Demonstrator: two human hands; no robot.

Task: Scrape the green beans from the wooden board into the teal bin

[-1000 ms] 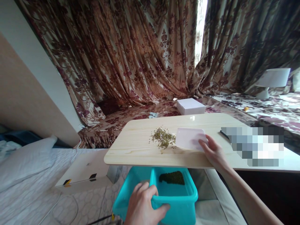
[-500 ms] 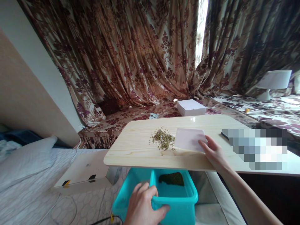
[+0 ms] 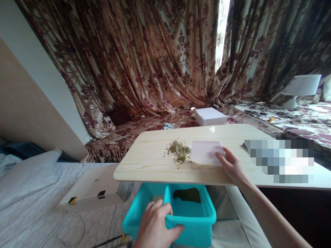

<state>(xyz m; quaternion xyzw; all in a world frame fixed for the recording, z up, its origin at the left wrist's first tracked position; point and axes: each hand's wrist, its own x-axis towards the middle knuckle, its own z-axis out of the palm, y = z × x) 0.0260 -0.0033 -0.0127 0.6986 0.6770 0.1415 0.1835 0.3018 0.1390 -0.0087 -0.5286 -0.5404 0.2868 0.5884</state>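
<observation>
My right hand (image 3: pixel 231 163) grips the right edge of a thin, translucent white plastic sheet (image 3: pixel 204 151), held low over the wooden tabletop (image 3: pixel 144 168). At the sheet's left edge lies a loose spread of small green-brown seeds (image 3: pixel 178 150), perhaps mung beans. Below the table's near edge is a turquoise bin (image 3: pixel 191 220) with a divider down its middle. Its right compartment contains a dark green heap of small grains (image 3: pixel 190 195). My left hand (image 3: pixel 157 224) is closed over the bin's near rim by the divider, thumb outside.
A blurred-out object (image 3: pixel 281 160) occupies the table's right side. Behind the table, a white box (image 3: pixel 210 116) rests on a patterned cover near a folded pale cloth (image 3: pixel 169 126). A white carton (image 3: pixel 90 184) lies on the bed at left. A lamp (image 3: pixel 302 88) stands far right.
The sheet and my right hand have shifted slightly left, up to the seeds' right side. My left hand keeps its grip on the bin. The whole view has moved a little.
</observation>
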